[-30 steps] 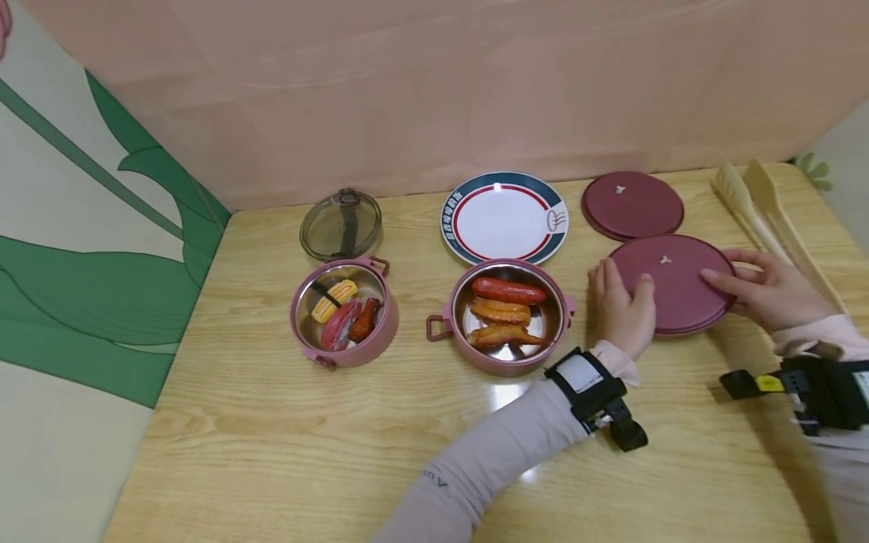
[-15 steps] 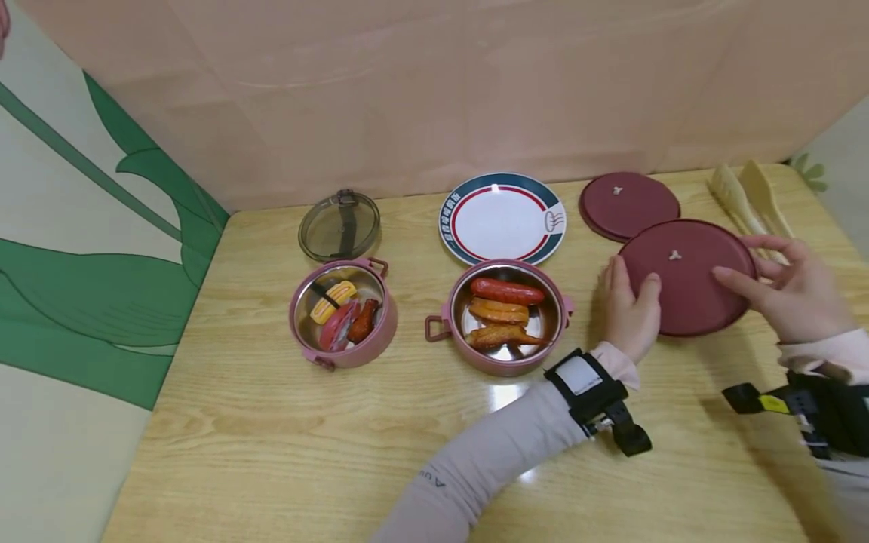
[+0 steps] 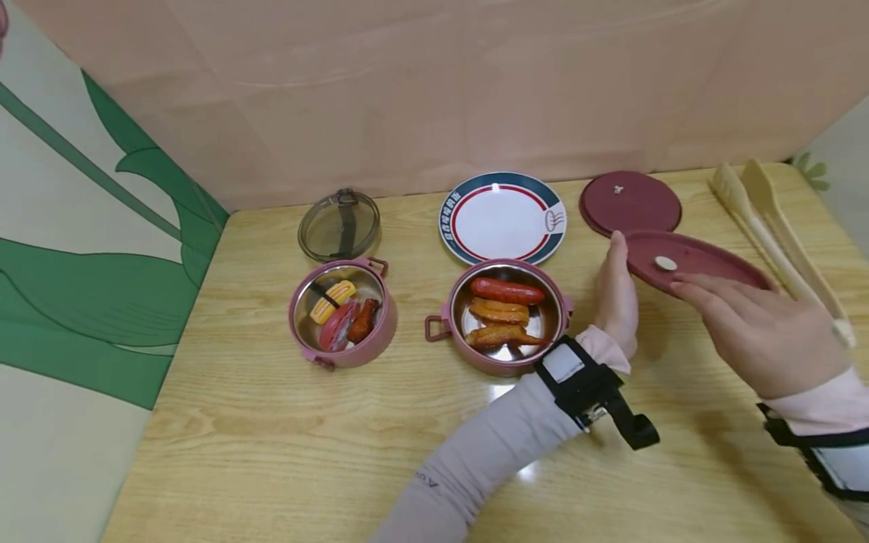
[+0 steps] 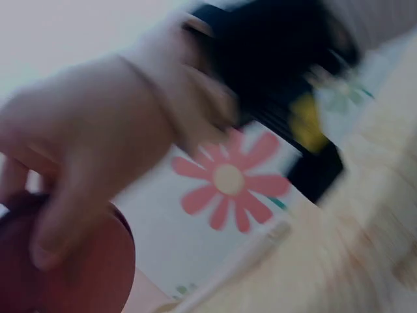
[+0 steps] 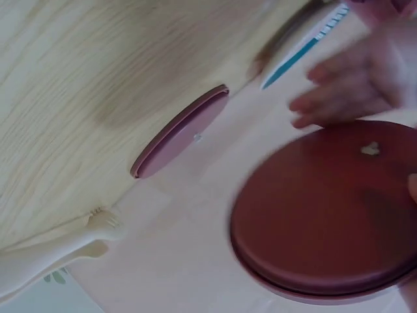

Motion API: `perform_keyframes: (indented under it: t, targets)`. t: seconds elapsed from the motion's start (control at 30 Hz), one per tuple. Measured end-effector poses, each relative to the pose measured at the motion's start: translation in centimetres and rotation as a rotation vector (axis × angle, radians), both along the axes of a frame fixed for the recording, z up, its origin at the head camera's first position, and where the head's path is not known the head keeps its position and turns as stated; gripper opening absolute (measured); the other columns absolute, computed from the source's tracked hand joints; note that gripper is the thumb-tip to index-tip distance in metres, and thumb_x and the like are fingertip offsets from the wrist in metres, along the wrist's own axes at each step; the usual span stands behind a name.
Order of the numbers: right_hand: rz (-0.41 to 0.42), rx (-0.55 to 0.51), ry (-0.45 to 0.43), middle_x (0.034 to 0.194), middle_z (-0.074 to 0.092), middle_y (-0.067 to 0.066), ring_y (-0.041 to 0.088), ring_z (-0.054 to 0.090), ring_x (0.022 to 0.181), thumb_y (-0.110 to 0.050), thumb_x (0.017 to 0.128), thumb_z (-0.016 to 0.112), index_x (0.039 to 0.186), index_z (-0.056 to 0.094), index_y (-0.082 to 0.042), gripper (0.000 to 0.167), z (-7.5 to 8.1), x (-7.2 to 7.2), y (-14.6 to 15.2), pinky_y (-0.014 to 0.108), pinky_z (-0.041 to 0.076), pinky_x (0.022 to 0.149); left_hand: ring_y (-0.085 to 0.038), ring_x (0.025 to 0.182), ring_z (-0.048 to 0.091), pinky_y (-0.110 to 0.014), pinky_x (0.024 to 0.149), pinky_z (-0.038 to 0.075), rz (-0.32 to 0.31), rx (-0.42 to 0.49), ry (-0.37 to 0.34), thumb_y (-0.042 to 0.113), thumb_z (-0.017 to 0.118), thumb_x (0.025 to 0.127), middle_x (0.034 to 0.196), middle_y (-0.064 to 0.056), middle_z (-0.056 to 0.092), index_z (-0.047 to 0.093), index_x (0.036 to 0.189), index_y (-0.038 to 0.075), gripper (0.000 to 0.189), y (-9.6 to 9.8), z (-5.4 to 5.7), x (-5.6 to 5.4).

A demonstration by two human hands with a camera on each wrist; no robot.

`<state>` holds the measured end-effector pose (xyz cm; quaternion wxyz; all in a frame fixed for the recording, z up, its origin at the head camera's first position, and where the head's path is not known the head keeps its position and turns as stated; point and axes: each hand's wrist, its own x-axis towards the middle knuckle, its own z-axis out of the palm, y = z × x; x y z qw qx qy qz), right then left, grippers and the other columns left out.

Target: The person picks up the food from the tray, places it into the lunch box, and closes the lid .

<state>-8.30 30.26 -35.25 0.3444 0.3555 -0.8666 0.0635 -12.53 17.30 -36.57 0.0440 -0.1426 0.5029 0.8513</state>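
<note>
My right hand [image 3: 774, 324] grips a dark red round lid [image 3: 713, 260], thumb and fingers across its edge. The lid is tilted above the table, and a whitish knob [image 3: 665, 263] shows on the side facing the head camera. In the right wrist view the other face of the lid [image 5: 306, 215] bears a small pale three-pronged piece. My left hand [image 3: 616, 298] stands by the lid's left edge with straight fingers, holding nothing; whether it touches the rim is unclear. The left wrist view is blurred and shows the right hand [image 4: 91, 130] on the lid.
Behind lies another dark red lid [image 3: 631, 207]. A pink pot [image 3: 505, 366] with toy sausage and meats stands left of my hands; a smaller pink pot [image 3: 370, 351] with toy food is further left. A plate [image 3: 498, 219], clear lid [image 3: 339, 226] and pale utensils [image 3: 760, 219] line the back.
The lid has been lifted and tipped, so its other face now shows. My right hand has turned over with it; my left hand has let go and straightened its fingers.
</note>
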Motion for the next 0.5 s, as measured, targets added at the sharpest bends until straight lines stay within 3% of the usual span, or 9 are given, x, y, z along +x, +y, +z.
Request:
perform_keyframes:
  t: [0.17, 0.23, 0.3, 0.33, 0.4, 0.5]
  targets:
    - [0.03, 0.06, 0.022, 0.114, 0.068, 0.018, 0.042, 0.065, 0.088, -0.015, 0.106, 0.027, 0.117, 0.066, -0.005, 0.042, -0.6, 0.4, 0.0, 0.057, 0.049, 0.058, -0.013, 0.107, 0.056, -0.037, 0.1, 0.04, 0.045, 0.077, -0.044, 0.033, 0.06, 0.091, 0.106, 0.004, 0.067, 0.071, 0.107, 0.007, 0.032, -0.5, 1.0, -0.1]
    - [0.036, 0.078, 0.007, 0.117, 0.067, 0.018, 0.042, 0.064, 0.093, -0.014, 0.107, 0.025, 0.121, 0.065, -0.006, 0.043, -0.7, 0.6, 0.0, 0.058, 0.051, 0.083, -0.012, 0.1, 0.055, -0.036, 0.097, 0.041, 0.049, 0.1, -0.053, 0.03, 0.061, 0.091, 0.099, 0.003, 0.067, 0.071, 0.102, 0.005, 0.029, -0.7, 1.3, -0.1]
    - [0.055, 0.081, 0.009, 0.119, 0.066, 0.019, 0.043, 0.063, 0.095, -0.012, 0.107, 0.026, 0.123, 0.064, -0.007, 0.041, -0.8, 0.7, -0.2, 0.046, 0.041, 0.106, -0.013, 0.099, 0.056, -0.036, 0.096, 0.043, 0.051, 0.101, -0.065, 0.027, 0.061, 0.092, 0.1, 0.001, 0.067, 0.071, 0.102, 0.005, 0.026, -0.9, 1.4, -0.1]
    - [0.064, 0.077, 0.011, 0.119, 0.066, 0.02, 0.043, 0.062, 0.095, -0.012, 0.107, 0.027, 0.124, 0.063, -0.008, 0.04, -0.9, 0.8, -0.4, 0.039, 0.031, 0.113, -0.014, 0.1, 0.056, -0.037, 0.096, 0.043, 0.047, 0.097, -0.071, 0.026, 0.06, 0.093, 0.102, 0.0, 0.067, 0.07, 0.105, 0.005, 0.026, -1.0, 1.5, -0.1]
    - [0.08, 0.051, 0.035, 0.118, 0.066, 0.02, 0.043, 0.062, 0.095, -0.009, 0.106, 0.03, 0.125, 0.063, -0.008, 0.038, -1.0, 0.9, -0.9, 0.023, 0.013, 0.115, -0.017, 0.106, 0.057, -0.039, 0.1, 0.043, 0.042, 0.085, -0.081, 0.024, 0.058, 0.095, 0.109, -0.003, 0.067, 0.069, 0.11, 0.005, 0.027, -1.3, 1.6, -0.1]
    - [0.094, -0.002, 0.076, 0.115, 0.067, 0.02, 0.043, 0.062, 0.092, -0.007, 0.104, 0.034, 0.123, 0.064, -0.009, 0.036, -0.9, 1.0, -1.9, 0.02, 0.014, 0.116, -0.02, 0.114, 0.056, -0.042, 0.104, 0.043, 0.038, 0.039, -0.095, 0.024, 0.054, 0.097, 0.118, -0.005, 0.066, 0.066, 0.118, 0.006, 0.03, -1.7, 1.8, -0.2]
